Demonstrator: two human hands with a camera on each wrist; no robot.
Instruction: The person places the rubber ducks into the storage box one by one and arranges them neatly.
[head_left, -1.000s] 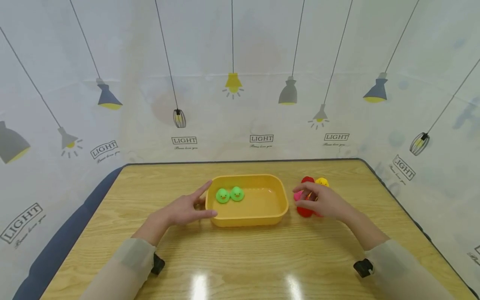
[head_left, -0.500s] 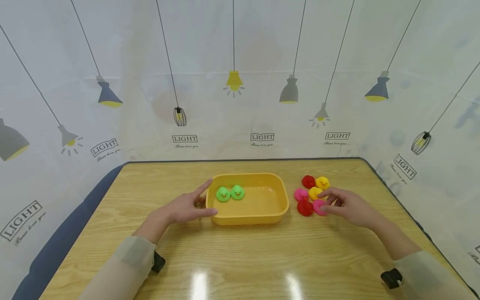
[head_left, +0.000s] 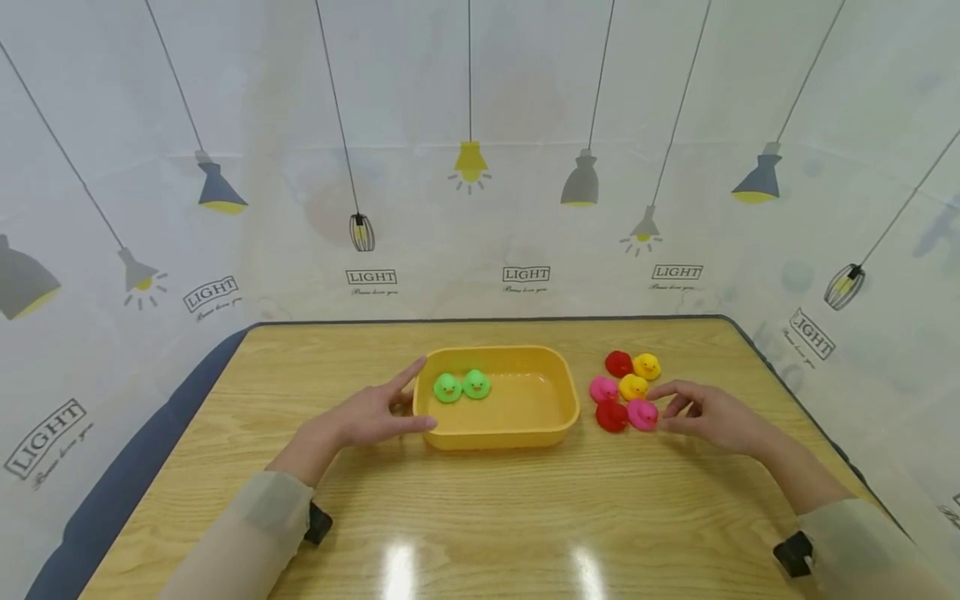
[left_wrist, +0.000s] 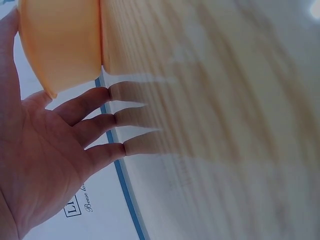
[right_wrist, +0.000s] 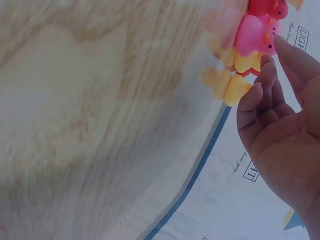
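In the head view, a yellow plastic tray [head_left: 517, 417] holds two small green ducks [head_left: 447, 387] [head_left: 476, 384] at its left side. My left hand [head_left: 375, 414] is at the tray's left end, thumb on the front rim, index finger on the back rim; in the left wrist view, the left hand's [left_wrist: 55, 135] other fingers are spread, tips on the table. Right of the tray lie red, pink and yellow ducks. My right hand [head_left: 712, 419] is beside the front pink duck [head_left: 642, 414], fingers loosely bent, nothing held; the right wrist view shows that hand [right_wrist: 285, 120] by the pink duck [right_wrist: 256, 37].
The other ducks in the group are two red [head_left: 618, 363] [head_left: 612, 416], two yellow [head_left: 647, 367] [head_left: 633, 387] and one pink [head_left: 603, 390]. The wooden table [head_left: 480, 508] ends at a backdrop [head_left: 450, 250] printed with hanging lamps.
My right hand has moved from above the duck group to its right side, uncovering the ducks. The front pink duck appears turned slightly. My left hand stays on the tray.
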